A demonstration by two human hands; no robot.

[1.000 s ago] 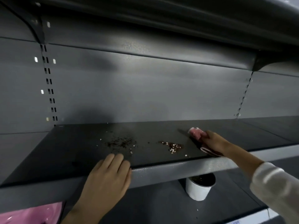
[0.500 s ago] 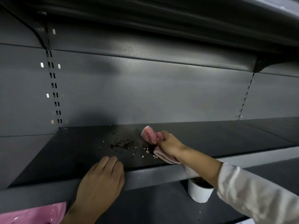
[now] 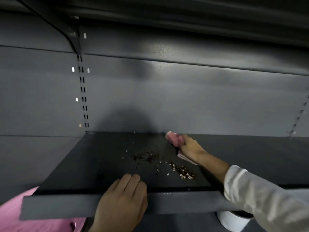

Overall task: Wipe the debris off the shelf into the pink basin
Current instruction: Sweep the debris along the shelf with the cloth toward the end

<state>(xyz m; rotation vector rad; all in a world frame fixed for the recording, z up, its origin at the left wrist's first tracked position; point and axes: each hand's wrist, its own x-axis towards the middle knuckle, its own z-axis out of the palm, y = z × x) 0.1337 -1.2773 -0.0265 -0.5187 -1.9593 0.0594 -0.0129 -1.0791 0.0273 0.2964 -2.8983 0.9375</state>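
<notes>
Debris (image 3: 150,158) of dark crumbs and pale seeds lies scattered on the dark grey shelf (image 3: 100,164), with a denser line of seeds (image 3: 183,171) toward the front right. My right hand (image 3: 190,149) grips a pink cloth (image 3: 173,138) at the back of the shelf, behind and to the right of the debris. My left hand (image 3: 122,203) rests flat over the shelf's front lip, fingers together, holding nothing. The pink basin (image 3: 25,221) shows below the shelf at the lower left, mostly hidden by the lip.
A white cup (image 3: 234,221) with dark contents stands on the lower shelf at the right, under my right sleeve. A grey back panel with a slotted upright (image 3: 83,97) rises behind. Another shelf hangs overhead.
My right hand swept the cloth left across the debris, then pulled back to the rear of the shelf. The seeds now lie in a line near the front. The view shifted left.
</notes>
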